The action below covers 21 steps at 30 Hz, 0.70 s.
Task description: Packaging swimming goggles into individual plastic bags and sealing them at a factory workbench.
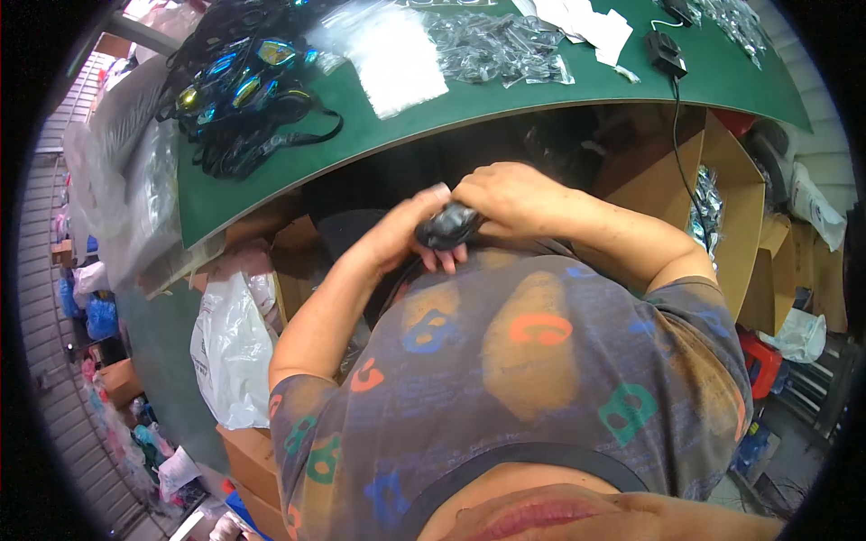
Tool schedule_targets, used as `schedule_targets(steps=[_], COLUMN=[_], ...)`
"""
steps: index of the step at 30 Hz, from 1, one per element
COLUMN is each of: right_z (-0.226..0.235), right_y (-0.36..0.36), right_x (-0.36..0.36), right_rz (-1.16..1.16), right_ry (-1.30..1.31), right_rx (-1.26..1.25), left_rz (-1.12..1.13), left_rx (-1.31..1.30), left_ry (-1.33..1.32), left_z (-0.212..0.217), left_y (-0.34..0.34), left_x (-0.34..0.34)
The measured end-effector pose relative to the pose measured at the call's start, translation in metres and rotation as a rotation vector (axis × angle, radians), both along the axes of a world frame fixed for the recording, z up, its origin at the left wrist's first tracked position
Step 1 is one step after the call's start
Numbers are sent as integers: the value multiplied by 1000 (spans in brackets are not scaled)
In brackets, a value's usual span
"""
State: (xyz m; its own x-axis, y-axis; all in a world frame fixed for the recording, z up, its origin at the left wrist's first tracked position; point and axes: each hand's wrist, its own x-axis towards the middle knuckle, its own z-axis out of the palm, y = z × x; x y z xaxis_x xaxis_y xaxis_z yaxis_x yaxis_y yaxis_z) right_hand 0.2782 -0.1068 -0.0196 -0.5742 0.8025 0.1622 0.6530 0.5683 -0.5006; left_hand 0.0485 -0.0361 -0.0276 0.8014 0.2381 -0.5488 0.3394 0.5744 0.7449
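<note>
Close to my body, just below the edge of the green table (397, 140), I hold a glossy black bundle (446, 229) whose exact kind I cannot make out. My left hand (408, 222) wraps round it from the left and beneath, with fingertips showing under it. From the right, my right hand (510, 193) is closed on its upper end, fingers bent and partly hidden. On the table at the far left lies a heap of black goggles (248, 90) with mirrored blue and yellow lenses and dark straps.
Clear plastic bags (397, 68) and a heap of small clear packets (496, 45) lie on the table. A black power adapter (666, 54) trails its cable over the right edge. Cardboard boxes (731, 194) stand below right; a white plastic bag (230, 352) hangs left.
</note>
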Motion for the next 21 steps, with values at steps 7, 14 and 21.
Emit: schedule_targets(steps=[7,14,21], right_z=[-31,-39,-40], right_y=[-9,-12,-7], right_x=[19,23,23], right_rz=[-261,-289,-304], right_ry=[312,382,364], right_rx=[-358,-348,-344], left_rz=[316,101,309], left_rx=[2061,2084,2166], left_ry=[74,164,145], left_z=[35,7,13], left_y=[47,62,61], left_x=[20,-2,17])
